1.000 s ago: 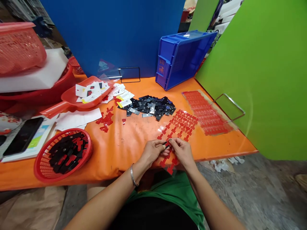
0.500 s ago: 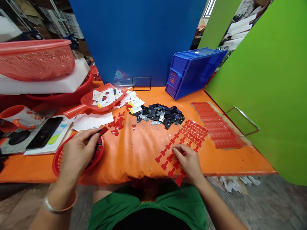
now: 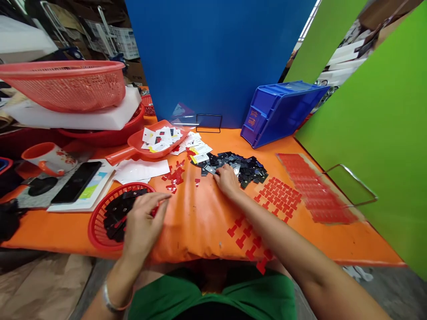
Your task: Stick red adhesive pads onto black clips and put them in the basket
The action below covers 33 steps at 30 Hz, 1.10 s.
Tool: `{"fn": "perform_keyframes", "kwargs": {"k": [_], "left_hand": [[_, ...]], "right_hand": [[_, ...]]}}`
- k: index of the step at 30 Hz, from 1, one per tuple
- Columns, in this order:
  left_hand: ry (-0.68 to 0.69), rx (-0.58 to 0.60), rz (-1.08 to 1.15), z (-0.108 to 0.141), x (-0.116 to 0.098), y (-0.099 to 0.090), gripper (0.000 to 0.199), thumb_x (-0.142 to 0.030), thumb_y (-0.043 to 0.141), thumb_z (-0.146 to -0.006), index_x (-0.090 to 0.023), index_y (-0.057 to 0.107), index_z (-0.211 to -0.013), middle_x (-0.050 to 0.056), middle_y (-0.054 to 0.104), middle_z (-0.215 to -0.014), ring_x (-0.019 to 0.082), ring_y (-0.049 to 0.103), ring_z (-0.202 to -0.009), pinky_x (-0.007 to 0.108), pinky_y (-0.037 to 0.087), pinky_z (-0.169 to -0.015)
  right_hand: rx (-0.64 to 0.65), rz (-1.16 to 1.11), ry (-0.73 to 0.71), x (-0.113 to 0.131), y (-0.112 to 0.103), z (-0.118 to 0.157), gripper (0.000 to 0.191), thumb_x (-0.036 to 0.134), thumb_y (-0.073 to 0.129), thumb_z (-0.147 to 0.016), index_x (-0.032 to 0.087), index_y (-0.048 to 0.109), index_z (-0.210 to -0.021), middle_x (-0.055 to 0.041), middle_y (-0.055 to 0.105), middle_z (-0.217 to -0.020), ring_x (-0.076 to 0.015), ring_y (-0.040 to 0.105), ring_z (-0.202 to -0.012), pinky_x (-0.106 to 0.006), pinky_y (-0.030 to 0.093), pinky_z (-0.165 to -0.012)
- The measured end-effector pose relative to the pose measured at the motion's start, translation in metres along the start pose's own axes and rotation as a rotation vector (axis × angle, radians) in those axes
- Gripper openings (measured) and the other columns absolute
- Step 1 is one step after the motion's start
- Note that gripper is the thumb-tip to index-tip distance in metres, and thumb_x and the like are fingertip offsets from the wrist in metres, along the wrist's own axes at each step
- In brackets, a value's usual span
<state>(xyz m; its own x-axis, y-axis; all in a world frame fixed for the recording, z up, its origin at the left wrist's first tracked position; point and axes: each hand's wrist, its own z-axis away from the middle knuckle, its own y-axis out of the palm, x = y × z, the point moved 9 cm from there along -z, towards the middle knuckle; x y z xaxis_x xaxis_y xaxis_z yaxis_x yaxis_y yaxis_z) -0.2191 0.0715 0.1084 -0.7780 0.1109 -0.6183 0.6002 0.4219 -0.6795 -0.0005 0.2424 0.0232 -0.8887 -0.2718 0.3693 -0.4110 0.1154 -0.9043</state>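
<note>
My left hand (image 3: 144,222) is over the right side of a red slotted basket (image 3: 96,222). Thumb and forefinger are a little apart, with nothing visible between them. Inside the basket lie flat black pieces (image 3: 116,213), some with red on them. My right hand (image 3: 228,181) reaches into a pile of small flat black pieces (image 3: 251,169), fingertips pinched at its near left edge on a piece mostly hidden by the fingers. Under my right forearm lies a sheet of red T-shaped stickers (image 3: 280,195), partly covered. Loose red stickers (image 3: 175,175) lie between the basket and the pile.
An orange-red scoop (image 3: 133,149) holds white cards. White paper (image 3: 142,170), a black phone (image 3: 76,182) and a mug (image 3: 50,160) are at left. A blue bin (image 3: 283,111) stands at the back right. Another red sticker sheet (image 3: 313,189) lies beside the green panel (image 3: 376,133).
My right hand has left the sticker sheet and moved up and left to the black pile. My left hand no longer shows the black piece with red it held. The view has shifted.
</note>
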Motion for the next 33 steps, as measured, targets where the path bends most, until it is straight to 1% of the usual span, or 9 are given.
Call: {"fn": "perform_keyframes", "kwargs": {"k": [4,8,11,14,16,19,21,27,33], "left_hand": [[-0.046,0.169,0.241,0.011,-0.017,0.047,0.018,-0.025,0.053,-0.084,-0.022,0.070,-0.091,0.005,0.068,-0.094,0.020,0.059,-0.093,0.033,0.044,-0.086],[-0.225,0.298,0.474,0.022,-0.009,0.088,0.017,-0.029,0.057,-0.082,-0.021,0.071,-0.088,0.005,0.068,-0.095,0.020,0.061,-0.093,0.029,0.046,-0.083],[-0.449,0.277,0.714,0.025,0.006,0.104,0.027,-0.035,0.060,-0.080,-0.019,0.066,-0.101,0.007,0.067,-0.097,0.017,0.062,-0.088,0.027,0.047,-0.081],[-0.732,0.239,0.987,0.031,0.020,0.117,0.043,-0.043,0.057,-0.082,-0.016,0.055,-0.116,0.009,0.066,-0.096,0.014,0.063,-0.079,0.026,0.050,-0.076],[-0.855,0.374,1.131,0.038,0.013,0.132,0.045,-0.047,0.057,-0.082,-0.013,0.057,-0.111,0.011,0.067,-0.093,0.014,0.064,-0.074,0.025,0.051,-0.071],[-0.842,0.690,1.216,0.049,-0.017,0.152,0.041,-0.040,0.070,-0.072,-0.007,0.065,-0.096,0.011,0.067,-0.083,0.013,0.063,-0.069,0.021,0.050,-0.066],[-0.808,0.750,1.192,0.053,-0.030,0.160,0.040,-0.033,0.078,-0.063,-0.006,0.067,-0.091,0.009,0.068,-0.076,0.012,0.063,-0.065,0.019,0.049,-0.063],[-0.788,0.650,1.054,0.055,-0.041,0.175,0.045,-0.035,0.081,-0.055,-0.006,0.066,-0.085,0.009,0.069,-0.068,0.013,0.063,-0.059,0.022,0.050,-0.060],[-0.798,0.664,1.046,0.063,-0.051,0.191,0.045,-0.039,0.080,-0.057,-0.011,0.056,-0.085,0.010,0.070,-0.076,0.015,0.065,-0.065,0.025,0.052,-0.062]], "right_hand": [[0.018,0.005,0.136,-0.005,0.007,-0.012,0.012,0.022,0.058,-0.077,0.016,0.062,-0.086,-0.0116,0.054,-0.099,-0.0238,0.051,-0.090,-0.032,0.041,-0.071],[0.028,-0.146,0.199,-0.012,0.006,-0.011,0.010,0.014,0.054,-0.071,0.017,0.058,-0.079,-0.0072,0.058,-0.085,-0.0199,0.054,-0.076,-0.029,0.040,-0.065],[-0.005,-0.287,0.051,-0.001,-0.005,0.006,0.010,0.012,0.048,-0.074,0.020,0.054,-0.071,-0.0021,0.057,-0.074,-0.0157,0.053,-0.067,-0.026,0.040,-0.062],[-0.089,-0.424,-0.224,0.021,-0.032,0.046,0.012,0.015,0.046,-0.080,0.021,0.052,-0.071,-0.0025,0.056,-0.075,-0.0155,0.053,-0.070,-0.027,0.043,-0.065],[-0.106,-0.466,-0.380,0.033,-0.048,0.080,0.013,0.015,0.045,-0.085,0.022,0.054,-0.078,-0.0045,0.057,-0.083,-0.0174,0.055,-0.083,-0.030,0.045,-0.075],[-0.094,-0.530,-0.477,0.038,-0.063,0.121,0.017,0.013,0.044,-0.086,0.023,0.058,-0.089,-0.0069,0.058,-0.098,-0.0177,0.056,-0.093,-0.032,0.046,-0.081],[-0.128,-0.593,-0.403,0.029,-0.069,0.135,0.022,0.012,0.043,-0.087,0.023,0.058,-0.097,-0.0075,0.059,-0.101,-0.0180,0.056,-0.097,-0.033,0.047,-0.084],[-0.152,-0.811,0.127,-0.030,-0.060,0.153,0.015,0.024,0.047,-0.088,0.020,0.061,-0.093,-0.0058,0.064,-0.091,-0.0167,0.061,-0.079,-0.028,0.049,-0.070],[-0.199,-0.642,0.231,-0.070,-0.069,0.166,0.013,0.029,0.051,-0.085,0.020,0.060,-0.084,-0.0042,0.064,-0.082,-0.0174,0.059,-0.075,-0.028,0.046,-0.068]]}}
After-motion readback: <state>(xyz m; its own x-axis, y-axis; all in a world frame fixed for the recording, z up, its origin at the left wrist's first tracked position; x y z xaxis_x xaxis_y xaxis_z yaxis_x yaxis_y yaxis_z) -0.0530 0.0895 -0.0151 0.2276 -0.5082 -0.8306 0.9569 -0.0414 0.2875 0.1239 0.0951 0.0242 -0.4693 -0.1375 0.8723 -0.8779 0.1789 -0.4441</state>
